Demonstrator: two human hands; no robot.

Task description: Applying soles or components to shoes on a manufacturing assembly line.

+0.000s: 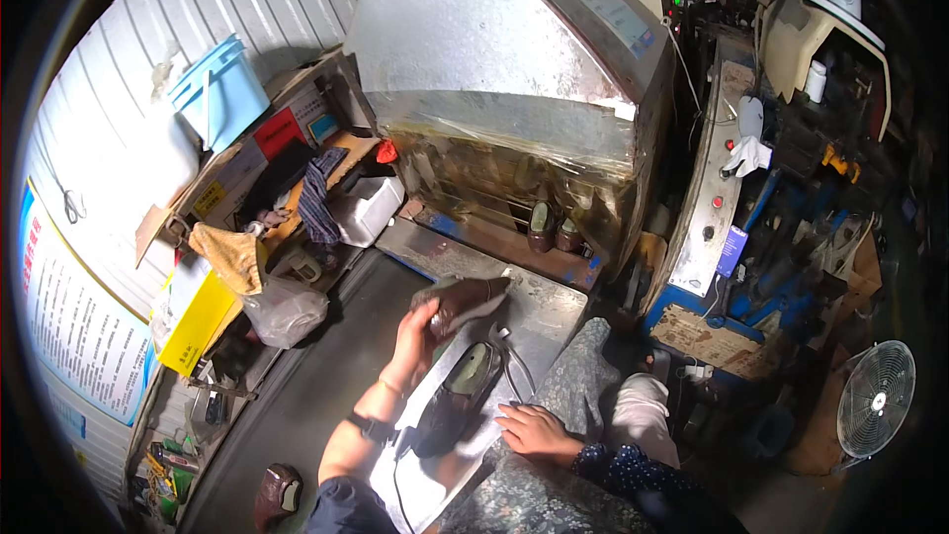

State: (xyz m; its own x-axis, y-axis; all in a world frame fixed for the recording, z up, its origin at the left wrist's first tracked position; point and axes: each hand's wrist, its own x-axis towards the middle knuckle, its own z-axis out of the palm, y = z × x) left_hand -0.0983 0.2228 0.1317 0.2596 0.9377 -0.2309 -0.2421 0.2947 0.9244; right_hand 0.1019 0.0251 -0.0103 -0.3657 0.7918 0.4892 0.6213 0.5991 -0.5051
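Note:
My left hand (413, 336) is wrapped round the toe end of a brown shoe (463, 305), which it holds tilted above a shiny metal tray (554, 305). Just below it, a dark shoe with a green last (473, 370) in its opening lies on the same surface, a thin dark cable beside it. My right hand (539, 432) lies flat with its fingers stretched out, at the tray's edge against the floral apron (583, 366). Whether it holds anything underneath is hidden, but nothing shows in it.
A big metal hood (494, 49) stands ahead, with a pair of brown shoes (541, 225) at its opening. Another brown shoe (279, 494) sits on the dark belt (326, 376) at left. Cluttered shelves with a blue bucket (219, 94) line the left; a floor fan (876, 400) stands at right.

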